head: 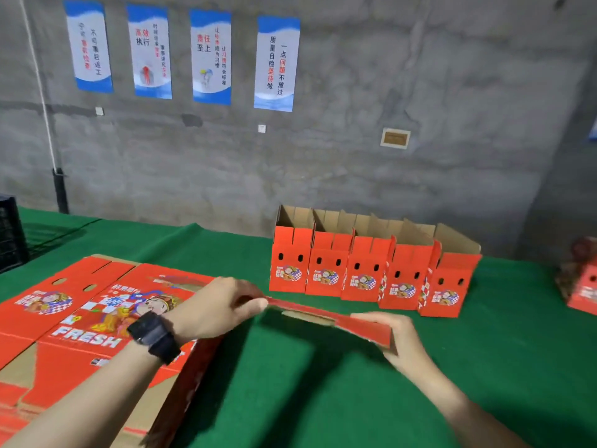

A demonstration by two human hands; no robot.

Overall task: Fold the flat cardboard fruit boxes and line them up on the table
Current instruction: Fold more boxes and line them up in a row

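So there's a row of folded boxes [365, 273] at the back of the green counter [323, 399], five red ones side by side and touching, right up near the grey wall [420, 92]. All five are open at the top with their flaps standing up. You can see the plain brown cardboard of the inside walls, but the angle doesn't let you see down to the bottoms.

In front of that row, a flat box [310, 308] is held up off the counter, nearly edge-on to the camera. The left hand [219, 305], with a black watch [155, 336] on the wrist, has its fingers [255, 305] curled over one end of the top edge. The right hand [394, 334] is clamped on the other end, with its thumb lying along the top.

Left of the row and closer to the camera there's a stack of flat boxes [80, 318] lying printed side up. Further left of the row, at the counter's edge, sits a black crate [9, 234]; can't tell what's in it. Right of the row, another red box [581, 289] is half out of frame and blurry. Four posters [210, 56] hang on the wall above.
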